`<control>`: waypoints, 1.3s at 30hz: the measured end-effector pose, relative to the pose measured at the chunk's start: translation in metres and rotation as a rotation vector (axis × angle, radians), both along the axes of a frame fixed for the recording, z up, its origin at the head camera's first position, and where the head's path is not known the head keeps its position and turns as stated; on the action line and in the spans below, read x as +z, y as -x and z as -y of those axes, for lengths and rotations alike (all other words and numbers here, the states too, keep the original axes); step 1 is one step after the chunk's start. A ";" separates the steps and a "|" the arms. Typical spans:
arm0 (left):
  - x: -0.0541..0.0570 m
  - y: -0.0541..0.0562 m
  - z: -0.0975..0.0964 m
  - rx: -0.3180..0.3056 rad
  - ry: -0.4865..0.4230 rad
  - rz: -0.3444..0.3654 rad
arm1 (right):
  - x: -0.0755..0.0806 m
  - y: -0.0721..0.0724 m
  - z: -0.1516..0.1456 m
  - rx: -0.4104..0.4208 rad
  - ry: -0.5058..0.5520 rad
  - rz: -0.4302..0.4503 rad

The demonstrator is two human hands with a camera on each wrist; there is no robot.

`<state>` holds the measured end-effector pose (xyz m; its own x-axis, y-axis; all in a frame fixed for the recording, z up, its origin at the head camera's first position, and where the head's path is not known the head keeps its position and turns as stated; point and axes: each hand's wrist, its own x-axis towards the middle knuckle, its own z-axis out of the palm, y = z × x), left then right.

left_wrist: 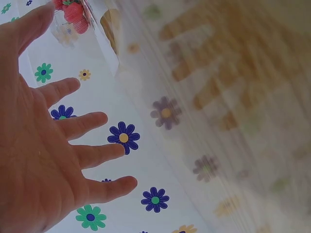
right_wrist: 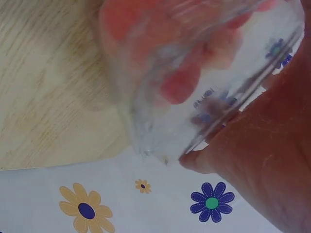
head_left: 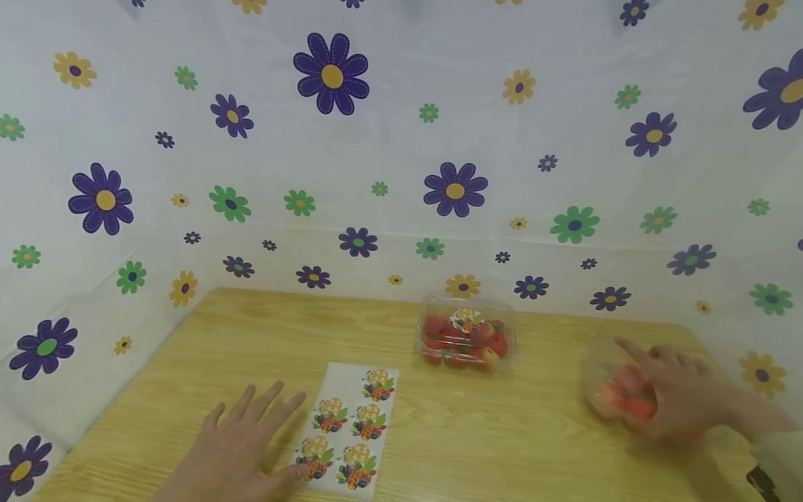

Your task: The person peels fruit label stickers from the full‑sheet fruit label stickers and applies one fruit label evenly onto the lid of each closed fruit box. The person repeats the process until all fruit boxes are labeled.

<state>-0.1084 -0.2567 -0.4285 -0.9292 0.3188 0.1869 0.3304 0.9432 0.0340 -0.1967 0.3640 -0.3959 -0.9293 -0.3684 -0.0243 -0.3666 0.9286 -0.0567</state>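
My left hand (head_left: 241,446) is spread with fingers straight at the left of a white sticker sheet (head_left: 341,382) printed with fruit labels. Its thumb reaches over the sheet's lower left edge; whether it touches cannot be told. In the left wrist view, the same hand (left_wrist: 48,150) holds nothing. On the right, my right hand (head_left: 680,394) grips a clear plastic box (head_left: 601,366) of red and pale fruit, blurred. The right wrist view shows the box (right_wrist: 150,97) tilted, the thumb at its rim.
A second clear box (head_left: 465,341) with strawberries and a fruit label on its lid stands at the back middle of the wooden table (head_left: 282,328). White flowered cloth (head_left: 389,146) hangs behind the table and along both sides.
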 end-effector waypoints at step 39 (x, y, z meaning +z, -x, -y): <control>0.002 0.000 -0.001 -0.020 -0.023 -0.042 | -0.008 -0.004 0.016 0.020 0.011 -0.096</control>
<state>-0.1084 -0.2558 -0.4267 -0.9137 0.3328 0.2331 0.3511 0.9355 0.0407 -0.1922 0.3475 -0.4039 -0.9198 -0.3864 0.0684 -0.3891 0.9207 -0.0304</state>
